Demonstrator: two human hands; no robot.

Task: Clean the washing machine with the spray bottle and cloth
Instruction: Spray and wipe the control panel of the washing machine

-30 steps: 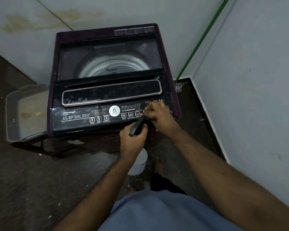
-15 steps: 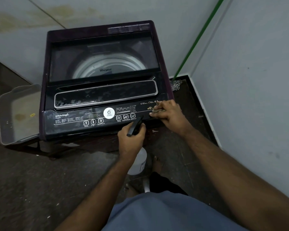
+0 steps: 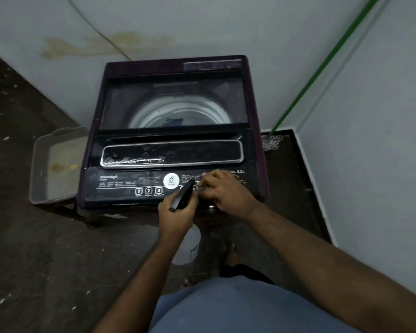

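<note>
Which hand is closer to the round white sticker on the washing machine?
The left hand. It grips the spray bottle just below and right of the round white sticker, with the black nozzle reaching up beside it. The right hand, holding the cloth, is farther right.

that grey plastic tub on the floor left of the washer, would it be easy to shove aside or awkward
Probably easy. The translucent grey rectangular plastic tub looks thin-walled and holds only a stain and a small yellow speck, so it is likely light. Its wide, shallow shape should slide rather than tip. The thin walls may flex if gripped by one rim, and the gritty dark floor could make it scrape.
</note>
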